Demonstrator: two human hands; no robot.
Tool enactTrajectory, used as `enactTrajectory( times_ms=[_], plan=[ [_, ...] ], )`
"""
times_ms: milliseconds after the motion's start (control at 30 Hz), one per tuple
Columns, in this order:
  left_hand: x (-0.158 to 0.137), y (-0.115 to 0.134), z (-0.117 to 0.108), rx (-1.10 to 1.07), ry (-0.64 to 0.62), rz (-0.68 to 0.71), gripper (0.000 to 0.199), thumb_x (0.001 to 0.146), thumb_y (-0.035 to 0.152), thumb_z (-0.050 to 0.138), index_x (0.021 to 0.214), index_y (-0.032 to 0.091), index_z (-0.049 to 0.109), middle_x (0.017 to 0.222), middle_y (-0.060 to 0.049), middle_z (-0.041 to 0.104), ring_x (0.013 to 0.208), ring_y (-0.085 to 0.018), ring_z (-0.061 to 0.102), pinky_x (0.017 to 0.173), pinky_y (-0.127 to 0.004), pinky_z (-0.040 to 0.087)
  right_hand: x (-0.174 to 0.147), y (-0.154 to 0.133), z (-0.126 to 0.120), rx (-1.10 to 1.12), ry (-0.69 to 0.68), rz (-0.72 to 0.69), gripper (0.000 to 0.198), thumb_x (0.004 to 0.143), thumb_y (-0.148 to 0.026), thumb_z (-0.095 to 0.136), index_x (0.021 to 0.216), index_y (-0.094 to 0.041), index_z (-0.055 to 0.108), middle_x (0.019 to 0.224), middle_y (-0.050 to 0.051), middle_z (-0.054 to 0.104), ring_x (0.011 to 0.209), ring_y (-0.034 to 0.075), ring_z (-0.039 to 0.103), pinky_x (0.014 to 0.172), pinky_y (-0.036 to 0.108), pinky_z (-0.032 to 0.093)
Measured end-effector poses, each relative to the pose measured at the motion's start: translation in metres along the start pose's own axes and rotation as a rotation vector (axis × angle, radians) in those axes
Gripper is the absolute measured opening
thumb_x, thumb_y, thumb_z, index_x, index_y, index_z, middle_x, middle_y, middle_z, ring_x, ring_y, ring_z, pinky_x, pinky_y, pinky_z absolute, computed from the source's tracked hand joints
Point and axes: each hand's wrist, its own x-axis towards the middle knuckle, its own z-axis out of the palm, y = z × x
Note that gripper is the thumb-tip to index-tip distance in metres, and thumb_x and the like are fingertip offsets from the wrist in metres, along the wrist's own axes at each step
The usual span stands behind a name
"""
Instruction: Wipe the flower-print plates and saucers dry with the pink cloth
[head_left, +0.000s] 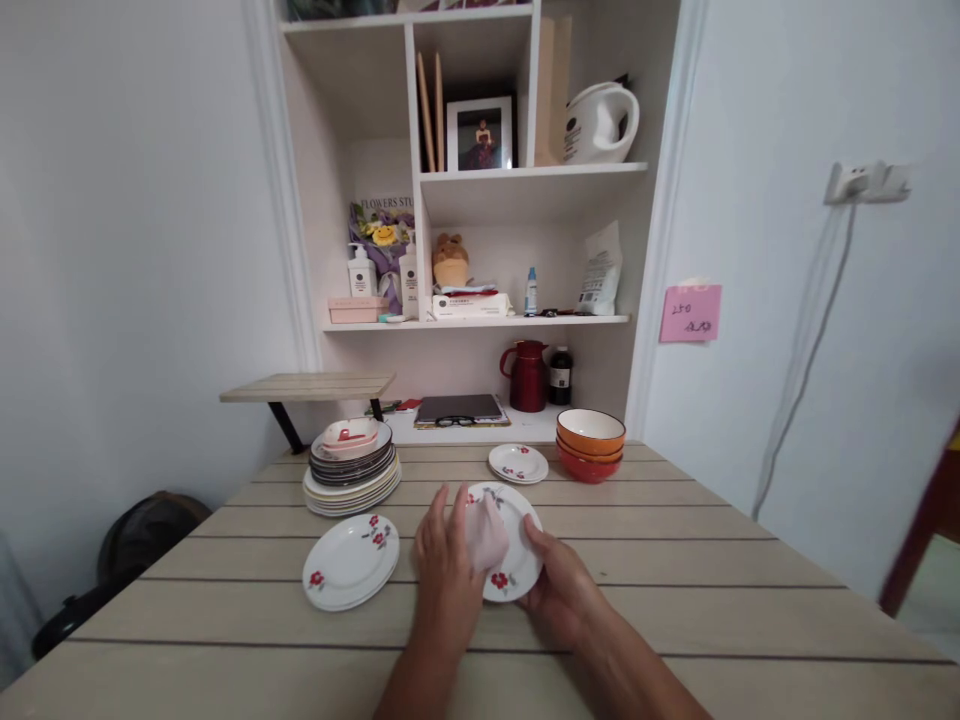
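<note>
My right hand [561, 588] grips the right rim of a white plate [519, 545] with red flowers, its thumb on top and its fingers underneath. The plate is tilted above the table. With my left hand [444, 555] I hold a pale pink cloth [486, 533] against the plate's left part; part of the cloth bunches up beside my fingers. To the left lies a small stack of oval flowered plates [349, 565]. Beyond the held plate sit smaller flowered plates [517, 462], stacked together.
A tall stack of plates [352, 490] topped by a squarish dish [349, 437] stands at the back left, near a raised wooden shelf [307, 387]. Orange and red bowls [591, 446] are nested at the back right. Behind the slatted table [675, 600] are a red jug [528, 378] and glasses [455, 421].
</note>
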Motion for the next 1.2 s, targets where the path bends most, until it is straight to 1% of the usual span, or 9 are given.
enactTrajectory(
  times_ms=[67, 133, 267, 500, 733, 867, 1000, 1100, 1200],
  plan=[
    [0.000, 0.001, -0.002, -0.048, 0.075, 0.044, 0.073, 0.074, 0.007, 0.062, 0.140, 0.024, 0.036, 0.148, -0.013, 0.035, 0.137, -0.026, 0.034, 0.109, -0.045, 0.033, -0.001, -0.003, 0.000, 0.049, -0.013, 0.019, 0.042, 0.091, -0.034, 0.053, 0.125, -0.010, 0.053, 0.079, 0.011, 0.075, 0.066, 0.023, 0.070, 0.068, 0.038, 0.056],
    [0.000, 0.001, -0.004, -0.056, 0.098, 0.102, 0.057, 0.077, 0.009, 0.061, 0.130, 0.027, 0.050, 0.144, -0.010, 0.040, 0.132, -0.026, 0.039, 0.105, -0.046, 0.037, -0.001, -0.007, -0.001, 0.088, -0.028, 0.037, 0.044, 0.094, -0.034, 0.048, 0.129, -0.008, 0.049, 0.080, 0.012, 0.075, 0.070, 0.024, 0.071, 0.071, 0.040, 0.056],
    [0.004, -0.001, -0.006, -0.003, 0.004, 0.180, 0.033, 0.081, 0.010, 0.060, 0.105, 0.031, 0.068, 0.129, -0.006, 0.057, 0.120, -0.025, 0.051, 0.099, -0.047, 0.041, 0.001, -0.012, -0.004, 0.133, -0.070, 0.026, 0.047, 0.095, -0.035, 0.046, 0.132, -0.007, 0.047, 0.084, 0.012, 0.075, 0.073, 0.023, 0.071, 0.070, 0.038, 0.056],
    [0.008, 0.000, -0.005, 0.001, -0.153, 0.272, 0.049, 0.080, 0.007, 0.059, 0.123, 0.030, 0.058, 0.130, 0.000, 0.062, 0.120, -0.021, 0.053, 0.106, -0.046, 0.035, 0.000, -0.004, 0.000, -0.004, -0.073, -0.039, 0.047, 0.090, -0.043, 0.054, 0.125, -0.012, 0.054, 0.078, 0.008, 0.075, 0.062, 0.020, 0.068, 0.056, 0.031, 0.053],
    [0.007, -0.002, -0.011, 0.099, 0.019, -0.013, 0.040, 0.085, 0.009, 0.052, 0.120, 0.027, 0.062, 0.118, -0.003, 0.069, 0.111, -0.022, 0.060, 0.108, -0.054, 0.026, -0.001, 0.019, 0.008, -0.121, -0.125, 0.048, 0.039, 0.093, -0.040, 0.049, 0.114, -0.009, 0.058, 0.076, 0.012, 0.075, 0.062, 0.021, 0.069, 0.059, 0.032, 0.054],
    [0.008, 0.003, -0.010, 0.039, -0.136, 0.158, 0.045, 0.082, 0.007, 0.054, 0.118, 0.031, 0.063, 0.125, 0.000, 0.065, 0.115, -0.022, 0.056, 0.100, -0.046, 0.038, 0.005, 0.011, 0.003, -0.046, -0.123, 0.037, 0.038, 0.093, -0.040, 0.048, 0.115, -0.010, 0.059, 0.079, 0.011, 0.075, 0.063, 0.020, 0.070, 0.060, 0.031, 0.055],
    [0.007, 0.009, -0.006, -0.056, -0.257, 0.297, 0.051, 0.081, 0.005, 0.055, 0.120, 0.036, 0.061, 0.128, 0.003, 0.063, 0.115, -0.020, 0.056, 0.097, -0.042, 0.042, 0.012, -0.008, -0.008, 0.032, -0.041, -0.082, 0.038, 0.091, -0.043, 0.051, 0.110, -0.011, 0.062, 0.084, 0.010, 0.076, 0.065, 0.019, 0.069, 0.058, 0.027, 0.054],
    [0.007, 0.007, -0.008, -0.027, -0.220, 0.190, 0.048, 0.081, 0.003, 0.054, 0.115, 0.035, 0.064, 0.123, 0.002, 0.066, 0.110, -0.020, 0.058, 0.099, -0.046, 0.038, 0.013, -0.015, -0.014, 0.028, 0.003, -0.149, 0.041, 0.091, -0.044, 0.051, 0.116, -0.013, 0.060, 0.086, 0.010, 0.076, 0.070, 0.021, 0.070, 0.060, 0.030, 0.054],
    [0.009, 0.000, -0.011, 0.028, -0.160, 0.026, 0.043, 0.082, 0.004, 0.054, 0.114, 0.030, 0.065, 0.120, -0.001, 0.068, 0.106, -0.021, 0.060, 0.099, -0.047, 0.037, 0.012, -0.007, -0.013, -0.001, -0.009, -0.081, 0.042, 0.090, -0.040, 0.054, 0.122, -0.012, 0.056, 0.087, 0.011, 0.076, 0.072, 0.023, 0.071, 0.064, 0.034, 0.055]
  ],
)
